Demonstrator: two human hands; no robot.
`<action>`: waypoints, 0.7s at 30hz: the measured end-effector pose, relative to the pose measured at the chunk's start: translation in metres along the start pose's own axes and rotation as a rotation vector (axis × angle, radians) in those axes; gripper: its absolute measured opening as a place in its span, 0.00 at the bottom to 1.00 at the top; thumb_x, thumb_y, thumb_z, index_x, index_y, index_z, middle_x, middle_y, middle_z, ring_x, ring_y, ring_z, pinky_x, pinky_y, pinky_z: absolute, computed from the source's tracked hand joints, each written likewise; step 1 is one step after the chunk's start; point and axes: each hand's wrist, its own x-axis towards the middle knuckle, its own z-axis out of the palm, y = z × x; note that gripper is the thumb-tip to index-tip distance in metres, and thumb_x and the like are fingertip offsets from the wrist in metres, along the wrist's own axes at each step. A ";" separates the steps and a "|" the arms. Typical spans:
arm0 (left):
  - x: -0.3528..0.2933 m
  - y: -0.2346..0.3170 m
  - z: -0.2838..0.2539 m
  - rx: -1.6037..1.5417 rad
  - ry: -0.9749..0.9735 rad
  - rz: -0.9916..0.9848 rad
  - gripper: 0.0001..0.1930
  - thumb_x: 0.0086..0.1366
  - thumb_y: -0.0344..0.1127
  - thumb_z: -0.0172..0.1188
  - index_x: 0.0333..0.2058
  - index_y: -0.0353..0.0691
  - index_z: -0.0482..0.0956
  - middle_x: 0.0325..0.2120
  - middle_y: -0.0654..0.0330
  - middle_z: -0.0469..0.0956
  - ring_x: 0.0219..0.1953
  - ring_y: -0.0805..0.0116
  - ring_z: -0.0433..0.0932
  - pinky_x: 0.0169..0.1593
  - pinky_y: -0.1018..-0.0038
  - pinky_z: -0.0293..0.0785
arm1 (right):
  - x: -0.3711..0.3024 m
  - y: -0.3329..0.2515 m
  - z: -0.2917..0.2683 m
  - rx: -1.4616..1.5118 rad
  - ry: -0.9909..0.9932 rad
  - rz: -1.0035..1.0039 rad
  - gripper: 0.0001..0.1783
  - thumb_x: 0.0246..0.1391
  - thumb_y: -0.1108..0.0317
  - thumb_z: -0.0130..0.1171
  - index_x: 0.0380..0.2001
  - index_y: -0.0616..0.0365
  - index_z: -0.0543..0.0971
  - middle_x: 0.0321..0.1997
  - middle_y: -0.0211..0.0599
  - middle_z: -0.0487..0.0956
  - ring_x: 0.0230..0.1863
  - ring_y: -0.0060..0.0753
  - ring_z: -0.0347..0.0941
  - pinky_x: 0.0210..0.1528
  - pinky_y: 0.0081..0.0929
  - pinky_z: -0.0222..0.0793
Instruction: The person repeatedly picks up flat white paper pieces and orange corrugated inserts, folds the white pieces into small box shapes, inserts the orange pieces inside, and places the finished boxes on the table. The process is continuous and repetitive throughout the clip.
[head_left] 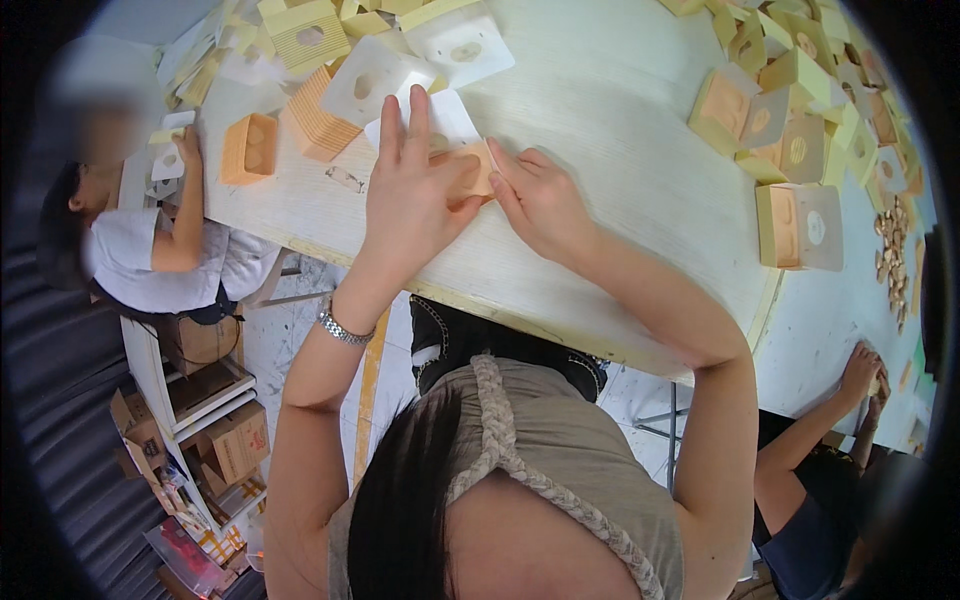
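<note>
Angular peach-and-white folded-card box inward of pale tabletop front edge | right hand pinches its right side | left hand splayed over it, grip indeterminable

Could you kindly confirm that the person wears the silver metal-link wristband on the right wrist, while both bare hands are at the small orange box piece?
Not quite: the silver metal-link wristband is on the person's left wrist, not the right, as the head view shows. The bare left hand and bare right hand are indeed both at the small orange box piece.
</note>
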 end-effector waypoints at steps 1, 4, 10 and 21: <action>-0.001 -0.003 0.000 -0.058 0.015 0.009 0.18 0.43 0.44 0.75 0.36 0.50 0.86 0.68 0.42 0.48 0.66 0.29 0.49 0.56 0.46 0.67 | -0.001 -0.001 0.001 -0.017 -0.003 0.001 0.22 0.56 0.72 0.56 0.52 0.74 0.72 0.27 0.44 0.77 0.32 0.44 0.72 0.35 0.35 0.71; -0.001 -0.011 0.006 -0.140 0.038 0.058 0.15 0.46 0.45 0.73 0.35 0.53 0.87 0.68 0.44 0.49 0.67 0.32 0.50 0.56 0.43 0.64 | -0.001 -0.001 0.004 -0.048 0.000 0.003 0.22 0.56 0.72 0.57 0.52 0.74 0.71 0.27 0.44 0.77 0.34 0.44 0.73 0.36 0.35 0.72; -0.034 0.002 0.015 0.233 -0.034 0.190 0.22 0.47 0.47 0.72 0.45 0.63 0.83 0.69 0.53 0.52 0.69 0.40 0.48 0.51 0.50 0.65 | -0.003 0.000 0.005 -0.042 0.010 0.072 0.23 0.56 0.72 0.57 0.54 0.71 0.71 0.28 0.43 0.77 0.36 0.44 0.73 0.38 0.36 0.72; -0.060 -0.034 0.015 -0.203 0.389 0.031 0.47 0.46 0.50 0.74 0.64 0.49 0.61 0.61 0.41 0.62 0.66 0.42 0.56 0.60 0.48 0.61 | -0.003 -0.004 -0.003 -0.152 -0.071 0.061 0.35 0.53 0.70 0.60 0.63 0.69 0.62 0.49 0.49 0.76 0.45 0.50 0.70 0.45 0.37 0.71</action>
